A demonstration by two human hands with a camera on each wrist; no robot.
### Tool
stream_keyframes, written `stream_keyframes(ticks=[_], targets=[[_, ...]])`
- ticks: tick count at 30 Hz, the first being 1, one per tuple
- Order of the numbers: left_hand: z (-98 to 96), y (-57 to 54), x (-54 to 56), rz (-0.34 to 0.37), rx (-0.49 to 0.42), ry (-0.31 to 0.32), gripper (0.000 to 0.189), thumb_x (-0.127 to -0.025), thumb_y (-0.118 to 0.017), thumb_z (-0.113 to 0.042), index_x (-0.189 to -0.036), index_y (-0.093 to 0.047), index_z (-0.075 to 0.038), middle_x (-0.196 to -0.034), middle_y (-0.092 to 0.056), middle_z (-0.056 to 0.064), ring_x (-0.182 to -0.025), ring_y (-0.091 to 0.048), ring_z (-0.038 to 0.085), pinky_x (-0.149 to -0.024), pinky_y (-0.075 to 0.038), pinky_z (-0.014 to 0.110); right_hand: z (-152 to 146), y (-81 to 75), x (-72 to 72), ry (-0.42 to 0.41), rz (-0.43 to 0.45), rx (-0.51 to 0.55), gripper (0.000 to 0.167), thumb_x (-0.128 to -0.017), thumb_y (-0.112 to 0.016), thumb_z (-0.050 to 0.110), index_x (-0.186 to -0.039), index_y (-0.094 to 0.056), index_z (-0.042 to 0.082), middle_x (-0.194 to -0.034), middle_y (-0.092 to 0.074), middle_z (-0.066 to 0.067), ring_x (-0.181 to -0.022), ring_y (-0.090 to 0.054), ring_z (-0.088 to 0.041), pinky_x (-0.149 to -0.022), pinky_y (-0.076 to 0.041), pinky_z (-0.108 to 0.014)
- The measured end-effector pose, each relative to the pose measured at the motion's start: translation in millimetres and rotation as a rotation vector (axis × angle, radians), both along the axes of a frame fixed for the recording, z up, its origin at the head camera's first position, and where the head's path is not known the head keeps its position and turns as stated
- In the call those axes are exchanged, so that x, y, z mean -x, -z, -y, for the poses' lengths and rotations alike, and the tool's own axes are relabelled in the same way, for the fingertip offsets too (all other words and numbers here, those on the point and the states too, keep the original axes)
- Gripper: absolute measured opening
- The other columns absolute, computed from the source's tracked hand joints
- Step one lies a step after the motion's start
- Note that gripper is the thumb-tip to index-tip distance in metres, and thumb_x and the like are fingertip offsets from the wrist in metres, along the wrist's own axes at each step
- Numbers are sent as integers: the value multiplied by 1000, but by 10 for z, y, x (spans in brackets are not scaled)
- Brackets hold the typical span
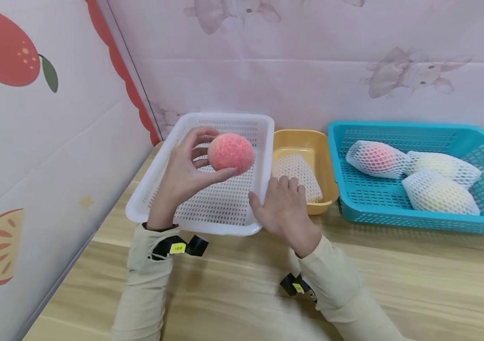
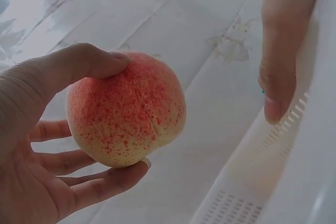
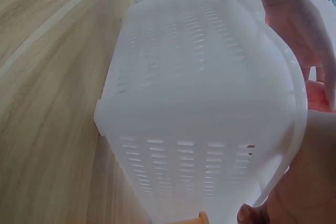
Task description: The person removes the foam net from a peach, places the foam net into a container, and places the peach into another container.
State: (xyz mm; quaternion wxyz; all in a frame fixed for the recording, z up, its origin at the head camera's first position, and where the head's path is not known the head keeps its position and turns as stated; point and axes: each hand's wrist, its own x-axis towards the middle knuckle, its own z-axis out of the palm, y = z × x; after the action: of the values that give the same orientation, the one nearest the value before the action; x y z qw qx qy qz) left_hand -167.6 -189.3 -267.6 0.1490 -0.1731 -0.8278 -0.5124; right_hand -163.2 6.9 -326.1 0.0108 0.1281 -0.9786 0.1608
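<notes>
In the head view, my left hand (image 1: pixel 184 168) holds a pink peach (image 1: pixel 231 154) above the white basket (image 1: pixel 267 142), thumb on the near side and fingers behind. The left wrist view shows the peach (image 2: pixel 126 111) with a red-speckled top and a pale yellow underside, bare of any net. My right hand (image 1: pixel 284 208) straddles the right rim of the white basket, its thumb on the inner side and bent fingers over the outer side. Just past those fingers, a white foam net (image 1: pixel 297 173) lies in the yellow basin (image 1: pixel 301 135).
To the right stands a teal basket (image 1: pixel 395 125) holding a pink fruit in a foam net (image 1: pixel 376 158) and two pale yellow netted ones. All containers sit on a wooden table (image 1: pixel 233 284) against a patterned back wall; another wall rises at the left.
</notes>
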Motion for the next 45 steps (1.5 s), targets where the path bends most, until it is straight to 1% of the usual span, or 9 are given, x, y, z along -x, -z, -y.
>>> stream_keyframes(ticks=[5,9,16,22,26,33,38,43,45], targets=[[63,34,24,6,65,-28,71,-72,-85,-17,-130,-47,-6,-125,-57,10,-104,-62,26,-86,-54,43,17,1,-3,12,-3,8,54,-94,-43,52,-95,-51,-2,-87,-46,-15,-88,-42,-34,-78,-36,-43],[217,45,16,5,148,-54,72,-72,-85,-19,-131,-47,-7,-127,-57,11,-106,-61,28,-86,-54,45,34,-2,-4,13,4,26,54,-94,-44,53,-94,-50,-1,-86,-45,-14,-86,-41,-32,-77,-35,-42],[520,38,-51,70,251,-163,70,-73,-84,-18,-131,-47,-5,-129,-54,14,-105,-59,34,-87,-52,53,43,-24,-16,9,-2,20,55,-93,-44,54,-95,-50,-1,-87,-45,-14,-86,-41,-33,-76,-35,-42],[623,56,-46,76,430,-125,71,-72,-86,-21,-129,-48,0,-123,-54,17,-99,-62,36,-82,-53,52,47,-37,-20,7,2,25,54,-93,-43,53,-94,-50,0,-86,-45,-13,-85,-41,-32,-75,-35,-41],[680,58,-22,97,509,-98,73,-71,-87,-20,-128,-47,1,-122,-54,18,-98,-62,36,-80,-54,52,40,-38,-25,9,0,23,54,-93,-44,53,-93,-50,0,-85,-46,-13,-83,-42,-32,-74,-35,-41],[687,-33,136,67,651,-67,70,-70,-86,-20,-124,-49,4,-114,-56,22,-91,-57,34,-70,-56,46,26,-43,-6,13,12,12,54,-94,-43,53,-93,-50,0,-86,-46,-13,-83,-41,-32,-74,-34,-40],[646,-60,271,104,734,-48,69,-68,-87,-19,-122,-49,2,-106,-61,19,-85,-59,31,-68,-57,45,27,-42,-2,13,29,15,54,-93,-43,54,-94,-51,1,-86,-46,-13,-84,-41,-32,-75,-34,-40],[618,-41,291,142,873,-19,65,-70,-85,-23,-119,-50,0,-93,-62,16,-76,-57,28,-62,-55,39,25,-23,-12,14,27,14,53,-93,-43,53,-92,-51,0,-85,-46,-13,-84,-42,-32,-74,-34,-40],[619,-27,297,149,913,-6,65,-70,-84,-23,-120,-49,1,-92,-61,17,-76,-56,27,-60,-54,37,22,-17,-15,13,27,16,53,-93,-44,52,-92,-51,0,-85,-46,-13,-83,-42,-32,-73,-35,-40]])
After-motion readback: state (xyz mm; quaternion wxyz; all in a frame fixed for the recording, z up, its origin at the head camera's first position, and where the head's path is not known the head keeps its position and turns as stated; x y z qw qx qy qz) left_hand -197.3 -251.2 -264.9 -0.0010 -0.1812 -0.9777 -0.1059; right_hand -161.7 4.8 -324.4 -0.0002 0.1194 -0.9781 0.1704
